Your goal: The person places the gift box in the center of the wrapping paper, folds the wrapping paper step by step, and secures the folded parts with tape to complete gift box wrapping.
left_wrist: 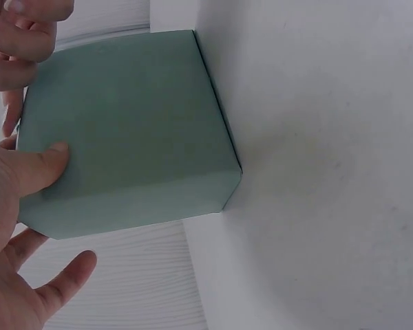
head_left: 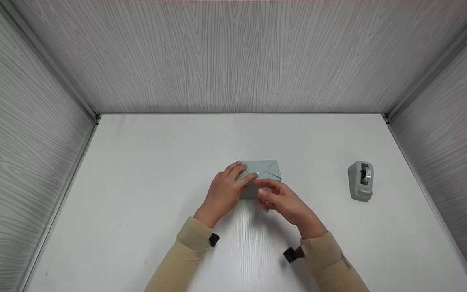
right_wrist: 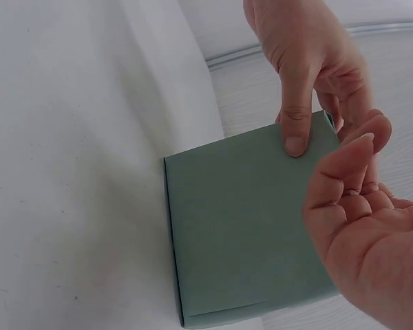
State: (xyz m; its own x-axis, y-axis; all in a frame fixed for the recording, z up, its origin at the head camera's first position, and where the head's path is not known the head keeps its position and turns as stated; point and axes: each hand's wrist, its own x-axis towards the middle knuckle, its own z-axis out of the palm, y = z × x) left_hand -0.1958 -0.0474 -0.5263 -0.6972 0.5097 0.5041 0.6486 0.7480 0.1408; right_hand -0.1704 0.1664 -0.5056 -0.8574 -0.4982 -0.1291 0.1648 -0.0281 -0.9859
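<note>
A box wrapped in pale green paper (head_left: 272, 165) sits at the middle of the white table, its top showing folded flaps with diagonal creases. The left hand (head_left: 226, 187) grips its left side; in the left wrist view the thumb (left_wrist: 38, 168) lies flat on the near face, while other fingers reach over the top. At the top's near edge, the right hand (head_left: 284, 202) holds its index fingertip against the paper, the other fingers bent. Seen from the right wrist, those bent fingers (right_wrist: 347, 168) are beside the box. Whether a bit of tape lies under the fingertips is too small to tell.
A grey tape dispenser (head_left: 361, 181) with a roll in it stands on the right part of the table (head_left: 136, 162). Wood-grain panels (head_left: 233, 56) enclose the table at the back and both sides. Dark camera mounts (head_left: 293, 254) are strapped to both wrists.
</note>
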